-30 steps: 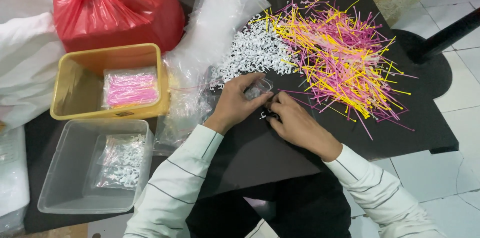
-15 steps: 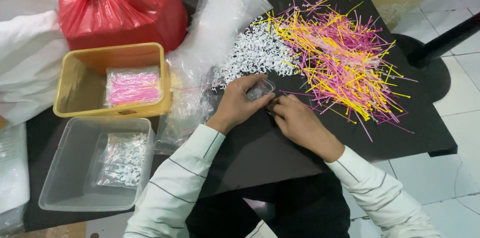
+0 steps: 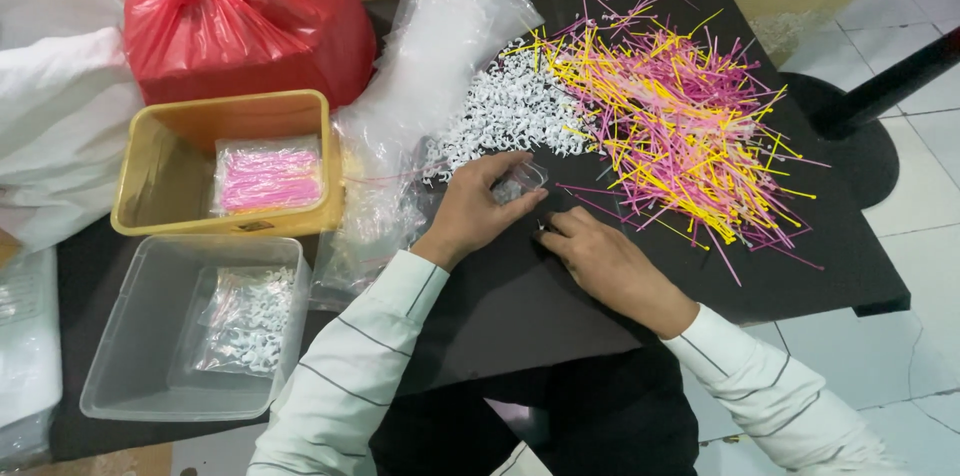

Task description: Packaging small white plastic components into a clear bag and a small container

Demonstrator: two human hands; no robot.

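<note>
My left hand [image 3: 478, 208] holds a small clear plastic bag [image 3: 520, 181] with a few white pieces in it, just above the black table [image 3: 560, 306]. My right hand [image 3: 600, 261] rests on the table beside it, fingertips pinched on a tiny white piece near the bag's mouth. A heap of small white plastic pieces [image 3: 505, 116] lies just beyond my hands. To its right spreads a big pile of thin pink and yellow sticks [image 3: 680, 116].
A yellow tub [image 3: 160, 176] holds a packet of pink sticks [image 3: 268, 179]. A clear tub [image 3: 120, 336] holds a packet of white pieces [image 3: 243, 321]. Empty clear bags [image 3: 420, 66] lie between tub and heap. A red plastic bag [image 3: 250, 16] sits at the back, white sacks [image 3: 50, 106] at left.
Both hands stay at the same spot; the right hand's fingers have shifted slightly at the bag's mouth. The view has drifted a little.
</note>
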